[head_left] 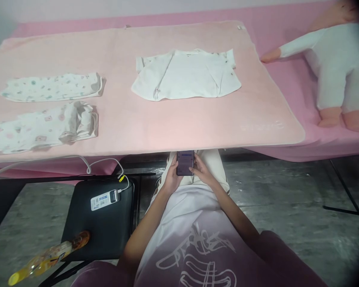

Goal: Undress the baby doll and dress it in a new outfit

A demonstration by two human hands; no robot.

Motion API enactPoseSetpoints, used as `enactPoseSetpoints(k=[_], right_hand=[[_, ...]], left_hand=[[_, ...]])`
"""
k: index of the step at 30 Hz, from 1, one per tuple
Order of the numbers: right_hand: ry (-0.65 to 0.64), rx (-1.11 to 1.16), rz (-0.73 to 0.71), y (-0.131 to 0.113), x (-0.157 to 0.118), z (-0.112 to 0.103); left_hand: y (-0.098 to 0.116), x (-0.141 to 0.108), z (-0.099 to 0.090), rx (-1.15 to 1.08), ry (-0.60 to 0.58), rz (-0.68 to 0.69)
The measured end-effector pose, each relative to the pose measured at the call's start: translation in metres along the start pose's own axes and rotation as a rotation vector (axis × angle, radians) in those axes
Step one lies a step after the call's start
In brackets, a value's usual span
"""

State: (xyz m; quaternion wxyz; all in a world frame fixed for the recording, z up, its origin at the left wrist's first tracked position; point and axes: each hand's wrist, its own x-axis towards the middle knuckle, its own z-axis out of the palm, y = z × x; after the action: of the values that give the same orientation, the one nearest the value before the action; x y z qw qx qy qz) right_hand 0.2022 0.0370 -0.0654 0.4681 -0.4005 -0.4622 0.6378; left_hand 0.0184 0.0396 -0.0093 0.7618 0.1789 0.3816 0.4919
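Observation:
In my lap, just below the table's front edge, I hold a dark smartphone (185, 164) with its screen lit. My left hand (172, 177) is closed around the phone's left side. On the other side, my right hand (202, 171) grips it, with the thumb over the lower right of the screen. Beyond the edge, a small white short-sleeved baby top (188, 75) lies spread flat on the pink mat (191, 123). Two folded baby garments with small prints lie to the left, one patterned garment (52, 87) behind a bulkier patterned garment (42, 126).
A doll in white clothing (332, 59) lies at the right on the pink cloth (290, 85). To my left, a black stool (107, 235) bears a white power bank (105, 200) with a cable, and a yellow-capped bottle (48, 257) stands at its corner.

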Motion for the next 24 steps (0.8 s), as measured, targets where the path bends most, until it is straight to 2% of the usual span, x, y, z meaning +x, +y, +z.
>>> enactPoseSetpoints(k=[5,11,17,24], right_hand=[[0.018,0.036,0.031,-0.008,-0.002,-0.001],[0.031,0.050,0.049,-0.019,-0.002,0.004],[0.033,0.015,0.055,-0.024,-0.002,0.006],[0.029,0.025,0.050,-0.021,-0.002,0.007]], left_hand=[[0.000,-0.001,-0.003,0.056,-0.048,-0.010],[-0.006,-0.001,-0.007,0.156,0.010,0.054],[0.000,-0.001,-0.001,0.036,-0.027,0.005],[-0.003,0.003,0.003,0.066,0.036,0.033]])
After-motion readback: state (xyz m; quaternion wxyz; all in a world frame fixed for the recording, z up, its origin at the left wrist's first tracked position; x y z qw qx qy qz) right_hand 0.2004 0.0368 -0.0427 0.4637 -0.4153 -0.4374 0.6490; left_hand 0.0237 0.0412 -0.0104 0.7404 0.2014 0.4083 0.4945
